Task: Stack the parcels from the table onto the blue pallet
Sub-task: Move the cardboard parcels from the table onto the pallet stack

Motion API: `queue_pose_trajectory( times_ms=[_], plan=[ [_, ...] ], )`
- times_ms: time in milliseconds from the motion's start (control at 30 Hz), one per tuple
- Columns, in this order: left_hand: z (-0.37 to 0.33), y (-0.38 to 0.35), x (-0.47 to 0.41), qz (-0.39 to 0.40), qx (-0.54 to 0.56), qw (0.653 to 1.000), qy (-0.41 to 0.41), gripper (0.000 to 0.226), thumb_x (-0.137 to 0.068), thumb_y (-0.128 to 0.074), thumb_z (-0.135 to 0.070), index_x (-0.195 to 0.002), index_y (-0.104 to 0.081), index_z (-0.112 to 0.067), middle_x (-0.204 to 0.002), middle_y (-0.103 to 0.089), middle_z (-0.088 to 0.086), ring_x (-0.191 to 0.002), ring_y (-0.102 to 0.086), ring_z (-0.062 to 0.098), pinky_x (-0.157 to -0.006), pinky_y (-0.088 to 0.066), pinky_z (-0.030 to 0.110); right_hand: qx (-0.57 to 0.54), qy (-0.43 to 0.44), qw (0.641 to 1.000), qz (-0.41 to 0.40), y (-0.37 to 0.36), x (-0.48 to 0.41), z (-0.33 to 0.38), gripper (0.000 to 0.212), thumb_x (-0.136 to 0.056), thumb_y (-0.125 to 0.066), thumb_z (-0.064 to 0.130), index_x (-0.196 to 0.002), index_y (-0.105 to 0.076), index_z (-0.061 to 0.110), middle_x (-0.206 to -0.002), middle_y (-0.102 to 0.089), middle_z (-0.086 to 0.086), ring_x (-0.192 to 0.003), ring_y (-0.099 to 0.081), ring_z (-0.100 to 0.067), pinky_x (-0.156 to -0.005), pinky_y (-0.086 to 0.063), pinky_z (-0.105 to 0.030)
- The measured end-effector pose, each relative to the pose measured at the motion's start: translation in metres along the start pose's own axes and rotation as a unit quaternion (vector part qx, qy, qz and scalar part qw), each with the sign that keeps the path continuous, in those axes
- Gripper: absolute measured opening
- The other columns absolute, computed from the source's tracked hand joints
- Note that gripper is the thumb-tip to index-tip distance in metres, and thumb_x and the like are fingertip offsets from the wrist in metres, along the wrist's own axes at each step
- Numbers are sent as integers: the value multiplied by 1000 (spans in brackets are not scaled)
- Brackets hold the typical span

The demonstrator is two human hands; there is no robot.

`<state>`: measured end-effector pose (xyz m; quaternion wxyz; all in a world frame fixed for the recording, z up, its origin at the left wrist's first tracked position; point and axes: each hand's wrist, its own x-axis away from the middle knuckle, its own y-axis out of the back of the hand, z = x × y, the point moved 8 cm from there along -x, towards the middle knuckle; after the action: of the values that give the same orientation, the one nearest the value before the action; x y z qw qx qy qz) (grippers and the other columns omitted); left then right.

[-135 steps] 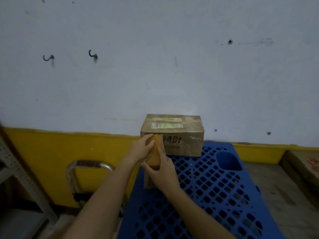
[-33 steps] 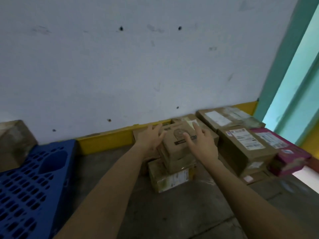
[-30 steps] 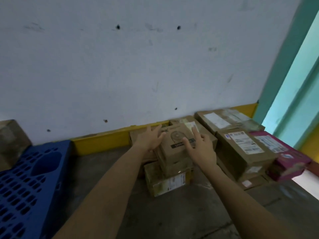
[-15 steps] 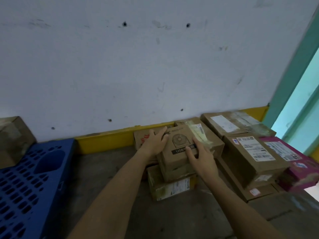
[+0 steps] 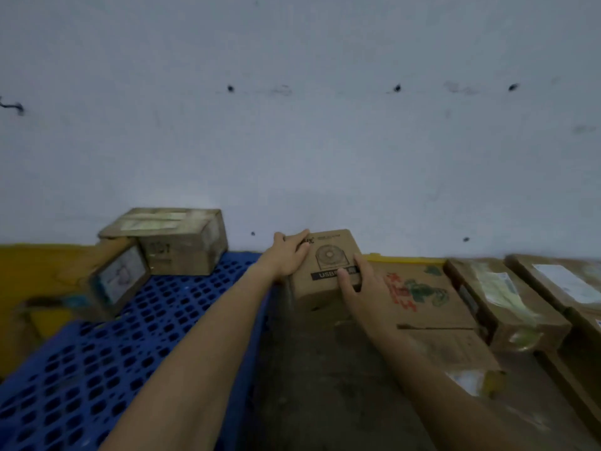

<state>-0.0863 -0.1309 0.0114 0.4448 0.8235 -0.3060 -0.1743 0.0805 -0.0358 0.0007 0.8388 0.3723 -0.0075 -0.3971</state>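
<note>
Head view, left hand point(image 5: 287, 255) and right hand point(image 5: 361, 289) gripping fan box point(image 5: 330, 247), two parcels point(image 5: 177, 245) on blue pallet point(image 5: 130, 353)

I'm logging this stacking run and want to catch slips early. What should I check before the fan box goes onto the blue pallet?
1. Left hand grips the fan box at its top left edge: ok.
2. Right hand holds the box's near right side, thumb on top: ok.
3. Bare space on the blue pallet in front of the large parcel: ok.
4. Small parcel beside the large one sits steady: cannot tell, blurred.
5. Fan box's underside clear of the floor: cannot tell.
</note>
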Motion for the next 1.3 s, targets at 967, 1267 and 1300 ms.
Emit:
queue_pose_trajectory(
  times_ms=[967,1267,1300],
  plan=[
    [273,153,58,-56,-276,954,101,50,-97,-15,-52,-146,-20,-40,-158,1,15,-144,0,40,-112,3,58,62,-90,992,58,-262,81,200,64,-93,-28,59,-148,-14,30,-148,-31,-9,-113,-54,-23,-68,-42,-28],
    [284,164,47,-74,-244,961,108,57,-94,-21,-58,-147,-20,-35,-145,-27,22,-130,-28,37,-103,-26,47,66,-114,991,36,-275,70,208,61,-94,-29,57,-147,-17,30,-144,-36,-9,-101,-58,-23,-59,-39,-26],
    [283,165,45,-84,-248,959,105,58,-94,-22,-58,-146,-23,-33,-142,-31,22,-128,-31,36,-101,-28,44,65,-114,991,36,-276,69,209,61,-94,-29,57,-147,-17,30,-142,-37,-9,-100,-58,-22,-59,-39,-26]
  ],
)
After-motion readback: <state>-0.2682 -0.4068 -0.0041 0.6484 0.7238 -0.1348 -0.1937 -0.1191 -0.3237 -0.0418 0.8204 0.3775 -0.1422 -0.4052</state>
